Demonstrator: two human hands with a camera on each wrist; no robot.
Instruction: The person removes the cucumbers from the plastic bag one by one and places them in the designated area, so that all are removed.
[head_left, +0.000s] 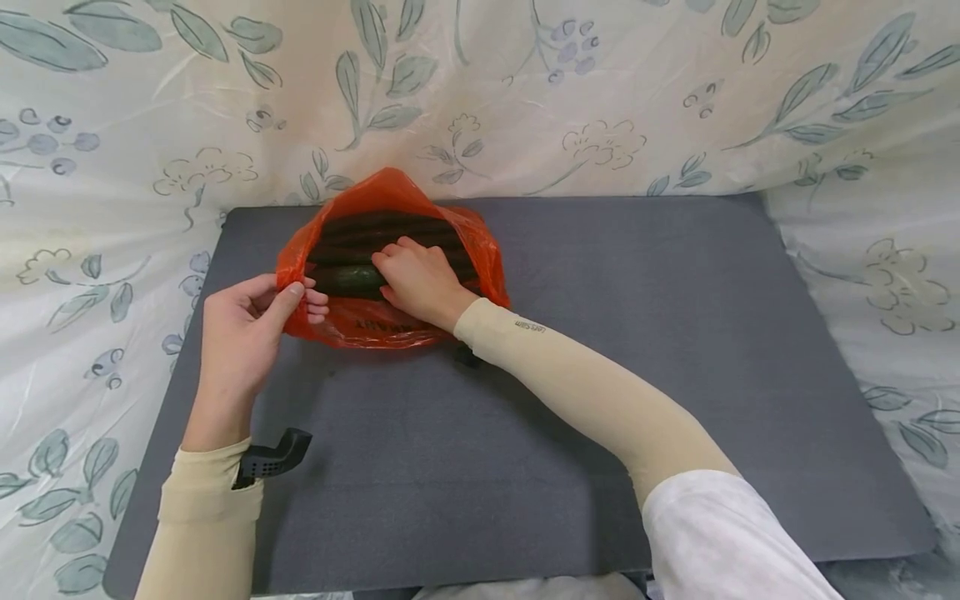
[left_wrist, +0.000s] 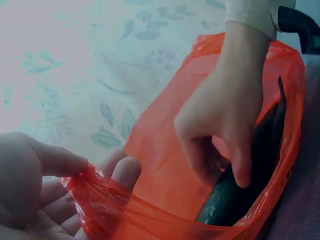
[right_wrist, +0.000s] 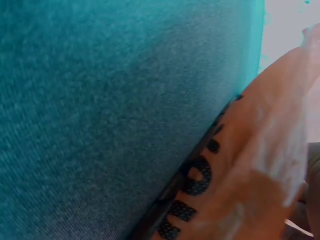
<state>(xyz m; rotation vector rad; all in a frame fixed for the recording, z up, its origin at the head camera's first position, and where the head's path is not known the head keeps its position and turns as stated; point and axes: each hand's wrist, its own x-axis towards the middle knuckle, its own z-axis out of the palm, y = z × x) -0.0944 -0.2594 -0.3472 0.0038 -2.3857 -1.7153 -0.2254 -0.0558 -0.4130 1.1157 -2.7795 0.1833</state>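
A flat, dark grey tabletop (head_left: 600, 350) with a fine felt-like weave and rounded corners fills the middle of the head view, and draped behind and around it is a pale, slightly creased cloth (head_left: 675, 100) printed with grey-green leaves, berries and outline flowers. Near the far left part of the tabletop lies a thin, glossy orange plastic bag (head_left: 390, 325), crumpled and translucent, with black lettering on its side and its mouth held wide. Inside it lie several long, dark green cucumbers (head_left: 347, 280), smooth and cylindrical, stacked side by side along the bag. The left hand (head_left: 247, 325) pinches the gathered rim of the bag between thumb and fingers at its near left edge, the film bunched into folds there. The right hand (head_left: 420, 279) reaches into the bag's mouth, fingers curled down over the nearest cucumber and gripping it. Both forearms wear snug beige sleeves (head_left: 600, 392), and a black wrist mount (head_left: 272, 457) juts from the left one.
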